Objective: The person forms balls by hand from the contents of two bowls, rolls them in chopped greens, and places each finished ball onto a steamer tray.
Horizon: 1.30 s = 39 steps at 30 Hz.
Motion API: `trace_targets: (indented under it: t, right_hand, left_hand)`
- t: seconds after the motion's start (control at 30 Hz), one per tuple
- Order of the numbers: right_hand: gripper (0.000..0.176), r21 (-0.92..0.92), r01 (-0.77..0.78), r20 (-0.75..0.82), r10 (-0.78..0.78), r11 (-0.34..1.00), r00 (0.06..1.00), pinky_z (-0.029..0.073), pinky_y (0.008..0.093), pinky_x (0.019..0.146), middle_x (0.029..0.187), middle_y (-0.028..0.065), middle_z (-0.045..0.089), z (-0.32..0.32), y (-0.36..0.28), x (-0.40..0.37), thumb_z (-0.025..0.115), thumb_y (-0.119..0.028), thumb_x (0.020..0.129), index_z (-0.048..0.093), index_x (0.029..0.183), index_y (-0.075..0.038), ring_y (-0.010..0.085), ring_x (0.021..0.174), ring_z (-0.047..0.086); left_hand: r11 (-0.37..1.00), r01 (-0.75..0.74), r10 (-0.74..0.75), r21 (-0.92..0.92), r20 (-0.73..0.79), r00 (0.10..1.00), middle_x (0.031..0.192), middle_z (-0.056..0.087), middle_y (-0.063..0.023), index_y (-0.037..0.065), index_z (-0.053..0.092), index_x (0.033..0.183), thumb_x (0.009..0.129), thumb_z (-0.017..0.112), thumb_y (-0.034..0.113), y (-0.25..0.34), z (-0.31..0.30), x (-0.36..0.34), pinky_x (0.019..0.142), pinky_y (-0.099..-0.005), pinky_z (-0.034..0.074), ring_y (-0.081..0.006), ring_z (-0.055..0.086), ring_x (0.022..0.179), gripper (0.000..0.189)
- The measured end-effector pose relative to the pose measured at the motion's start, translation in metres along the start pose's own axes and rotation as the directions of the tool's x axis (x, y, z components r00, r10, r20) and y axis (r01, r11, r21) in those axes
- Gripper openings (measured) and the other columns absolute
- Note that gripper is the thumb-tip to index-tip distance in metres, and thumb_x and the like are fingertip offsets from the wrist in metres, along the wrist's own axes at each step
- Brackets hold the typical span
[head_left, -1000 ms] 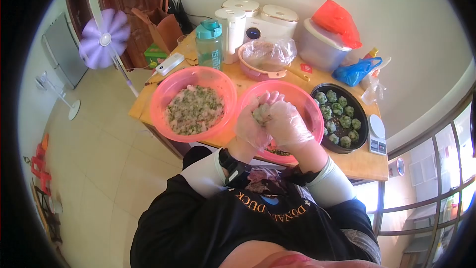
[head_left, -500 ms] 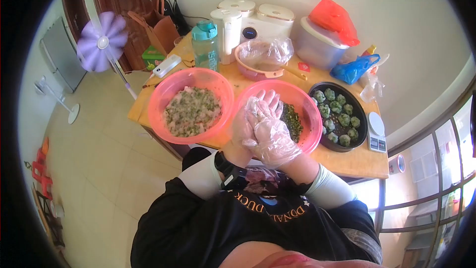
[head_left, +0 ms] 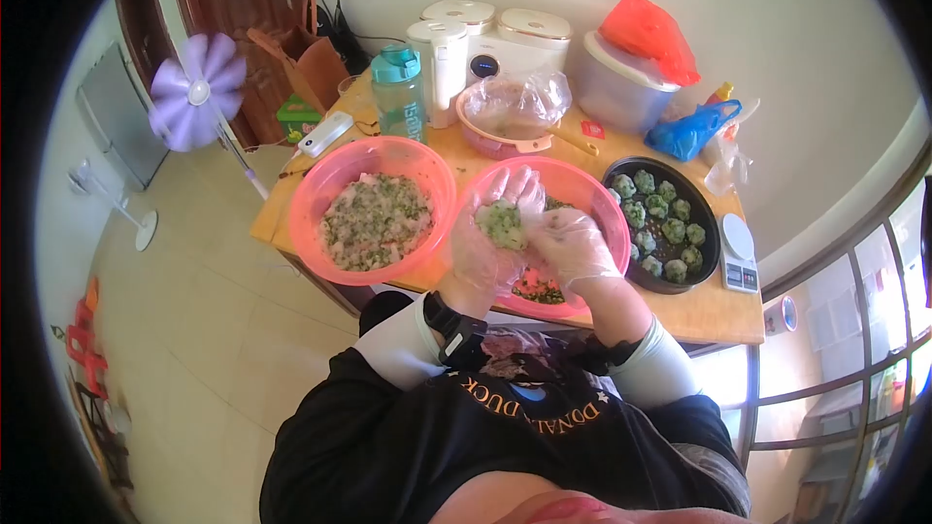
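Observation:
My left hand (head_left: 482, 233), in a clear plastic glove, is palm up over the right pink bowl (head_left: 618, 233), with a pale green ball (head_left: 502, 224) resting in it. Beside it my right hand (head_left: 573, 245), also gloved, has its fingers drawn together; whether anything is between them is hidden. Chopped dark greens show in that bowl beneath my hands. A second pink bowl (head_left: 306, 233) on the left holds a pale mixture with green bits (head_left: 377, 221). At the right, a round black pan (head_left: 714, 247) carries several green-coated balls (head_left: 675, 230).
On the wooden table (head_left: 718, 317) stand a kitchen scale (head_left: 738, 252), a teal bottle (head_left: 398, 92), a bowl with plastic film (head_left: 515, 114), a white appliance (head_left: 519, 49), a lidded tub (head_left: 621, 87) and a blue bag (head_left: 691, 131). A purple fan (head_left: 198, 92) is at the left.
My hands were pressed together around something hidden. Now my right hand has moved off to the right, and the pale green ball shows on my left palm.

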State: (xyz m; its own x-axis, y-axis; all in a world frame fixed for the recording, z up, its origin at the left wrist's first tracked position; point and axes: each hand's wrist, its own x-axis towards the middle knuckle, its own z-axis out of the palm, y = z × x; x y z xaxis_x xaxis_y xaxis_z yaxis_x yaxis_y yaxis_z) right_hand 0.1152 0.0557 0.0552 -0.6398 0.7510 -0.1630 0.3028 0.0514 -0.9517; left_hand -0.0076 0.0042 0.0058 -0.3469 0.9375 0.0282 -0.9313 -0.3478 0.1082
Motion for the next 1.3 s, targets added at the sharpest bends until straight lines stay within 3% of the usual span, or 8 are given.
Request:
trace_targets:
  t: [0.17,0.33,0.4,0.47,0.5,0.7,1.0,1.3]
  right_hand:
    - [0.026,0.001,0.056,0.016,-0.056,0.998,0.998,0.047,0.0279,0.046,0.07,0.0056,0.064,0.005,0.02,0.012,0.071,-0.025,0.093,0.066,0.088,0.0,0.0129,0.053,0.059]
    - [0.031,0.072,-0.201,0.257,0.177,0.977,0.95,0.055,0.0335,0.057,0.073,0.0074,0.066,0.005,0.028,0.018,0.067,-0.032,0.096,0.065,0.099,-0.001,0.0179,0.062,0.064]
    - [0.036,-0.037,-0.224,0.274,0.225,0.974,0.935,0.056,0.037,0.064,0.086,0.009,0.069,0.01,0.026,0.01,0.063,-0.034,0.098,0.064,0.114,-0.001,0.0194,0.076,0.067]
    - [0.045,0.449,-0.1,0.172,0.024,0.888,0.985,0.056,0.0378,0.073,0.109,0.0111,0.068,0.022,0.036,0.005,0.06,-0.033,0.099,0.057,0.131,-0.001,0.0212,0.093,0.066]
    - [0.05,0.359,-0.11,0.163,0.054,0.927,0.985,0.054,0.0391,0.083,0.126,0.0122,0.062,0.02,0.038,0.012,0.058,-0.032,0.1,0.052,0.139,-0.001,0.0231,0.109,0.061]
    - [0.048,0.076,0.218,0.032,-0.221,0.973,0.975,0.047,0.0368,0.098,0.128,0.0144,0.063,0.025,0.046,0.017,0.058,-0.023,0.098,0.053,0.137,0.003,0.0226,0.113,0.06]
    - [0.042,0.367,0.101,0.005,-0.111,0.925,0.994,0.047,0.0344,0.095,0.122,0.013,0.066,0.03,0.055,0.02,0.06,-0.016,0.094,0.055,0.131,0.004,0.0205,0.107,0.062]
    - [0.038,0.347,0.053,-0.048,-0.038,0.936,0.998,0.05,0.0336,0.084,0.108,0.0122,0.067,0.032,0.061,0.029,0.062,-0.017,0.088,0.06,0.118,0.006,0.0193,0.094,0.063]
  left_hand:
    - [0.998,-0.003,0.014,-0.068,0.174,0.985,0.162,0.029,-0.0201,0.002,0.037,0.152,0.106,0.032,0.041,-0.003,-0.011,0.005,0.127,-0.0491,0.016,-0.0357,0.023,0.151,0.06]
    - [1.0,-0.012,0.009,0.007,0.277,0.961,0.158,0.034,-0.023,0.001,0.039,0.15,0.106,0.034,0.042,-0.003,0.002,-0.005,0.126,-0.0496,0.018,-0.0375,0.028,0.149,0.06]
    - [1.0,0.011,-0.015,0.016,0.299,0.954,0.156,0.037,-0.0238,0.0,0.04,0.149,0.106,0.034,0.043,-0.002,0.007,-0.007,0.126,-0.0498,0.018,-0.0381,0.029,0.148,0.06]
    - [0.999,0.047,-0.042,-0.015,0.249,0.967,0.153,0.042,-0.024,0.0,0.042,0.147,0.106,0.037,0.043,-0.003,0.004,-0.007,0.126,-0.0501,0.019,-0.0388,0.033,0.147,0.06]
    - [0.999,0.046,-0.041,-0.015,0.25,0.967,0.153,0.042,-0.024,0.0,0.042,0.147,0.106,0.037,0.043,-0.004,0.004,-0.007,0.126,-0.0501,0.019,-0.0388,0.033,0.147,0.06]
    - [1.0,0.027,-0.026,-0.004,0.161,0.987,0.15,0.045,-0.0254,-0.001,0.045,0.143,0.106,0.039,0.042,-0.008,0.003,-0.005,0.124,-0.0508,0.025,-0.0403,0.037,0.144,0.058]
    - [1.0,0.022,-0.021,-0.006,0.149,0.989,0.143,0.051,-0.0264,-0.002,0.046,0.141,0.105,0.039,0.038,-0.014,0.006,-0.005,0.122,-0.0521,0.03,-0.0421,0.044,0.139,0.054]
    - [1.0,0.031,-0.031,0.0,0.136,0.99,0.141,0.054,-0.027,-0.003,0.048,0.138,0.104,0.042,0.038,-0.013,0.002,-0.003,0.122,-0.0532,0.03,-0.0423,0.046,0.137,0.053]
